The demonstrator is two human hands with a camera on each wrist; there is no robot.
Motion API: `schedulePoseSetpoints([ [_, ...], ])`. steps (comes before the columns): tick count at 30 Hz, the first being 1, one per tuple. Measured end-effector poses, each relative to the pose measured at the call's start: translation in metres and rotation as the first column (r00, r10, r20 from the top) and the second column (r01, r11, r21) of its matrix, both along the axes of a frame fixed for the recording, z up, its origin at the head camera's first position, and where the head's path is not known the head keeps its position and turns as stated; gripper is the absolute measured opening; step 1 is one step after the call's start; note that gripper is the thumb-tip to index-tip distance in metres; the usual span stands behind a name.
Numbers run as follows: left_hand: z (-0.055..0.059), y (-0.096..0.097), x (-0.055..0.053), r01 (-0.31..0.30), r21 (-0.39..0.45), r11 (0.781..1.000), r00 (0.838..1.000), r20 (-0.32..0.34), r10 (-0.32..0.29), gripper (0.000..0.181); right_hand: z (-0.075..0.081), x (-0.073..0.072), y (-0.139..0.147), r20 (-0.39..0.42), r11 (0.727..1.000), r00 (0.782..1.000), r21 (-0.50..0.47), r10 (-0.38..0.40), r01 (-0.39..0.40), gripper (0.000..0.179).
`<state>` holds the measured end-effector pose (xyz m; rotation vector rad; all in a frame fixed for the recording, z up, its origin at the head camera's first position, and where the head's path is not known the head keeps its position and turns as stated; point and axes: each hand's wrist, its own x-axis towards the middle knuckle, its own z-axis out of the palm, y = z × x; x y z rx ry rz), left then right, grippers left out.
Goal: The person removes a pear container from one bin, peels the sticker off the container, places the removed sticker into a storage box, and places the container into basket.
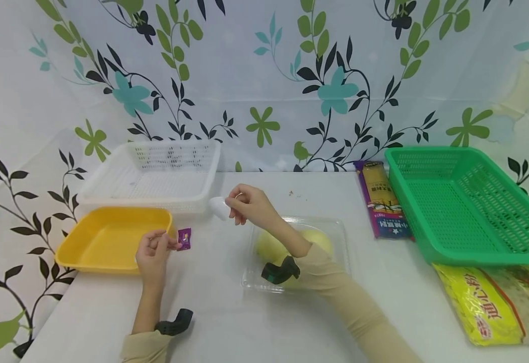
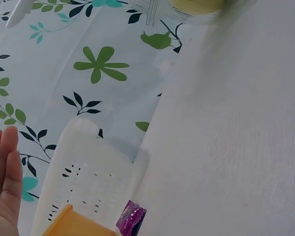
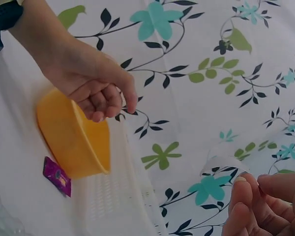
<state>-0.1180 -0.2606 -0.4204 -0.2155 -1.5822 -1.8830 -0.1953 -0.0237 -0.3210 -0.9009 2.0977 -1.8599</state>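
Note:
My right hand (image 1: 252, 205) is raised over the table and pinches a white spoon (image 1: 219, 207) between thumb and fingertips. In the right wrist view the spoon (image 3: 225, 163) shows as a thin, pale curved edge beyond the fingers. My left hand (image 1: 154, 250) hovers at the right end of the yellow tray (image 1: 110, 268), its fingers loosely bent with nothing between them. Just right of its fingertips, a small purple wrapped packet (image 1: 184, 239) lies on the table. Below my right forearm, a clear plastic box (image 1: 250, 275) contains round yellow-green fruit (image 1: 317, 239), partly hidden by the arm.
Behind the yellow tray stands a white perforated basket (image 1: 174, 187). On the right are a green basket (image 1: 464, 201), a pasta packet (image 1: 382, 199) along its left side, and a yellow bag (image 1: 486, 307) in front. A patterned cloth (image 1: 264, 75) hangs at the table's back.

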Motion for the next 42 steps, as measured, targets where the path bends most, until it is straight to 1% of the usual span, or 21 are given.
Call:
schedulePoseSetpoints([
  [2, 0.001, -0.002, 0.001, -0.081, -0.022, 0.996, 0.996, -0.046, 0.080, 0.007, 0.000, -0.001, -0.006, -0.004, 1.000, 1.000, 0.000, 0.000, 0.000, 0.011],
  [6, 0.001, -0.014, 0.004, -0.216, -0.026, 0.976, 0.973, -0.093, 0.213, 0.011, -0.004, -0.008, -0.015, 0.001, 1.000, 1.000, -0.014, -0.017, 0.017, 0.012],
  [8, 0.001, -0.023, 0.006, -0.307, -0.050, 0.950, 0.949, -0.086, 0.302, 0.012, -0.004, -0.009, -0.020, 0.015, 1.000, 1.000, -0.023, -0.018, 0.019, 0.012],
  [9, 0.000, -0.028, 0.007, -0.367, -0.086, 0.926, 0.929, -0.082, 0.360, 0.013, -0.005, -0.010, -0.022, 0.022, 1.000, 1.000, -0.026, -0.017, 0.017, 0.012],
  [10, 0.000, -0.033, 0.008, -0.425, -0.115, 0.898, 0.905, -0.074, 0.419, 0.013, -0.005, -0.011, -0.024, 0.031, 0.999, 0.999, -0.029, -0.015, 0.015, 0.012],
  [11, -0.001, -0.037, 0.009, -0.485, -0.145, 0.862, 0.874, -0.061, 0.481, 0.014, -0.005, -0.011, -0.027, 0.042, 0.999, 0.999, -0.032, -0.014, 0.016, 0.012],
  [12, -0.001, -0.041, 0.010, -0.548, -0.188, 0.815, 0.834, -0.046, 0.550, 0.015, -0.006, -0.012, -0.029, 0.053, 0.999, 0.998, -0.036, -0.014, 0.016, 0.012],
  [14, -0.001, -0.046, 0.012, -0.651, -0.265, 0.711, 0.743, -0.032, 0.669, 0.017, -0.007, -0.013, -0.033, 0.074, 0.999, 0.997, -0.042, -0.013, 0.017, 0.011],
  [15, 0.000, -0.049, 0.013, -0.682, -0.285, 0.673, 0.706, -0.018, 0.708, 0.018, -0.008, -0.013, -0.035, 0.082, 0.999, 0.997, -0.045, -0.014, 0.018, 0.011],
  [17, -0.001, -0.053, 0.015, -0.725, -0.307, 0.617, 0.644, 0.016, 0.765, 0.019, -0.009, -0.012, -0.038, 0.097, 0.999, 0.995, -0.047, -0.017, 0.021, 0.011],
  [18, -0.003, -0.055, 0.016, -0.740, -0.322, 0.590, 0.617, 0.022, 0.786, 0.020, -0.009, -0.012, -0.040, 0.103, 0.999, 0.995, -0.048, -0.017, 0.022, 0.011],
  [20, -0.007, -0.059, 0.017, -0.757, -0.329, 0.565, 0.583, 0.051, 0.811, 0.020, -0.010, -0.010, -0.045, 0.108, 0.999, 0.994, -0.043, -0.022, 0.027, 0.011],
  [23, -0.015, -0.065, 0.018, -0.775, -0.340, 0.533, 0.549, 0.055, 0.834, 0.022, -0.010, -0.009, -0.054, 0.113, 0.998, 0.993, -0.034, -0.041, 0.045, 0.012],
  [26, -0.023, -0.070, 0.016, -0.792, -0.352, 0.498, 0.522, 0.033, 0.853, 0.022, -0.010, -0.009, -0.065, 0.112, 0.998, 0.992, -0.028, -0.052, 0.056, 0.011],
  [28, -0.027, -0.073, 0.015, -0.801, -0.346, 0.489, 0.510, 0.036, 0.860, 0.020, -0.011, -0.009, -0.072, 0.115, 0.998, 0.992, -0.023, -0.056, 0.059, 0.010],
  [31, -0.030, -0.075, 0.014, -0.808, -0.310, 0.501, 0.501, 0.087, 0.861, 0.018, -0.011, -0.009, -0.081, 0.123, 0.998, 0.991, -0.021, -0.050, 0.053, 0.009],
  [33, -0.031, -0.076, 0.014, -0.810, -0.286, 0.512, 0.493, 0.143, 0.858, 0.017, -0.012, -0.009, -0.087, 0.122, 0.999, 0.991, -0.020, -0.047, 0.050, 0.008],
  [38, -0.031, -0.076, 0.016, -0.797, -0.328, 0.508, 0.458, 0.220, 0.861, 0.016, -0.015, -0.006, -0.106, 0.099, 0.999, 0.994, 0.008, -0.045, 0.045, 0.008],
  [40, -0.032, -0.077, 0.017, -0.795, -0.329, 0.510, 0.457, 0.229, 0.859, 0.015, -0.017, -0.004, -0.114, 0.089, 0.999, 0.995, 0.033, -0.045, 0.042, 0.009],
  [41, -0.033, -0.078, 0.017, -0.796, -0.314, 0.517, 0.462, 0.237, 0.855, 0.015, -0.019, -0.004, -0.118, 0.080, 0.998, 0.996, 0.049, -0.044, 0.040, 0.009],
  [42, -0.034, -0.078, 0.017, -0.797, -0.287, 0.532, 0.473, 0.252, 0.844, 0.015, -0.021, -0.003, -0.122, 0.076, 0.997, 0.996, 0.061, -0.041, 0.037, 0.010],
])
